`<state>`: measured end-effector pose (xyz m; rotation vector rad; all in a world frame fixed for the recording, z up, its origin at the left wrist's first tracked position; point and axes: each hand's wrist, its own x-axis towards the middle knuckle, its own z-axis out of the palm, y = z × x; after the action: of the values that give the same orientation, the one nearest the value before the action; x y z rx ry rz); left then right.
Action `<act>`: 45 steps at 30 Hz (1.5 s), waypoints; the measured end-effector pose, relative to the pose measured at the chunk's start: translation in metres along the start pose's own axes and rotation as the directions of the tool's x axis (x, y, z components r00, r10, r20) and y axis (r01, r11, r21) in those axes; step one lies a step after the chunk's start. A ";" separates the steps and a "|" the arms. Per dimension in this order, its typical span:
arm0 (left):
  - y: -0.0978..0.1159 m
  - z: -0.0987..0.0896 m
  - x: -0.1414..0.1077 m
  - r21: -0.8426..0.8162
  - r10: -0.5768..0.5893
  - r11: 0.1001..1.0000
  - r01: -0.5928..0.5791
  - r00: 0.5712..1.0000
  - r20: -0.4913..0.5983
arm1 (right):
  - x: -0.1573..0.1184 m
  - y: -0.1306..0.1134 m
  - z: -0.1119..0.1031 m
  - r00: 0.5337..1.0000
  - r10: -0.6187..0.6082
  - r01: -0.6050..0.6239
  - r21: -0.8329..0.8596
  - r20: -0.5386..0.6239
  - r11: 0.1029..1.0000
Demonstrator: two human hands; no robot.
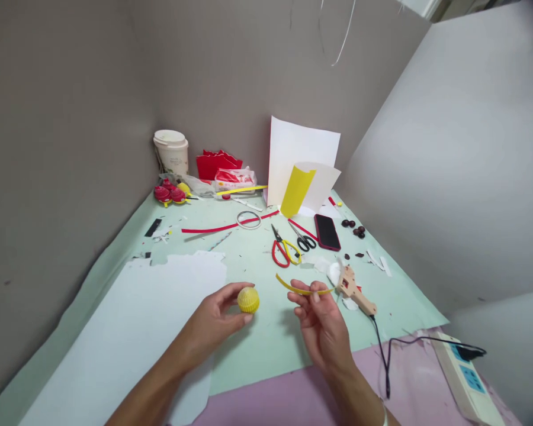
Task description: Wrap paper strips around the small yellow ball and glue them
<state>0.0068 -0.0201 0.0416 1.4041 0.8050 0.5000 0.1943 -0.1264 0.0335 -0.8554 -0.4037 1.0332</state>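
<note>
My left hand (220,313) grips a small yellow ball (249,300) with ridged sides and a paler top, between thumb and fingers. To its right, my right hand (320,322) is palm up and pinches a narrow yellow paper strip (299,289) with thumb and fingers. The strip curves slightly, its free end pointing left toward the ball without touching it. Both hands are raised over the near part of the green table cover (257,355). Just beyond my right hand lies a beige hot glue gun (353,290), its nozzle close to the strip's right end.
Red-and-yellow-handled scissors (284,248), black scissors (304,239) and a phone (327,232) lie ahead. White card (160,319) covers the left. Standing sheets (304,148) and a lidded cup (172,151) are behind. The glue gun's cord (384,355) runs to a power strip (466,376).
</note>
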 end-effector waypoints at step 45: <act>-0.002 0.035 -0.020 0.291 0.106 0.953 -0.087 0.993 -0.050 | -0.012 0.024 -0.007 0.777 -0.251 0.625 -0.757 0.577 0.193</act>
<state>0.0194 -0.0587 0.0425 1.7107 0.8915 0.5204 0.1794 -0.1345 0.0119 -1.4670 -1.5971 0.2385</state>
